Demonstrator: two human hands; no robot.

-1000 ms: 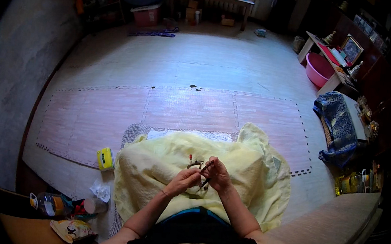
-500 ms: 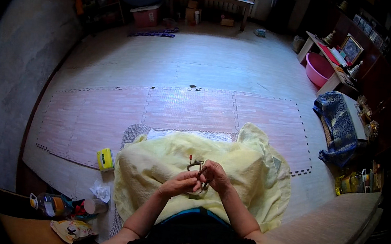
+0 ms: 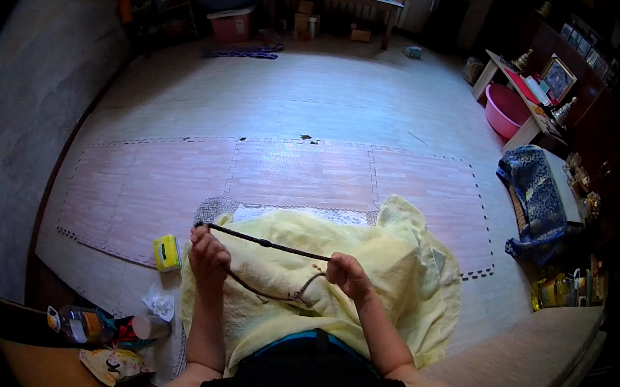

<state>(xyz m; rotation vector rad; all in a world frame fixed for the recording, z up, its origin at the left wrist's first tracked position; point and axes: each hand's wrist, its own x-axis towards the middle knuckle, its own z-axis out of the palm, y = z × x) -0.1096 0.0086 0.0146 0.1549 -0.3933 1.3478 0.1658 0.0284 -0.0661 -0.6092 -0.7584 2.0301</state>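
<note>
A dark braided cord [image 3: 266,244] runs nearly straight between my two hands, with a thicker knot around its middle. Its other part sags below in a curve, where a lighter knot and loose ends show. My left hand [image 3: 208,260] is closed round the cord at the left, over the edge of the yellow cloth [image 3: 394,254]. At the other end my right hand [image 3: 349,277] grips it in a fist, a little lower. The yellow cloth lies rumpled over my lap and the patterned mat [image 3: 211,210].
On the left lie a yellow packet [image 3: 167,253], crumpled white tissue [image 3: 158,303] and a large clear bottle [image 3: 81,325]. A brown cushioned seat [image 3: 517,366] stands at right. Farther off are a blue-draped box [image 3: 536,204] and a pink basin [image 3: 506,112].
My hands have moved apart, the left one far to the left and up, the right one slightly right. The cord, bunched between them before, is now stretched out.
</note>
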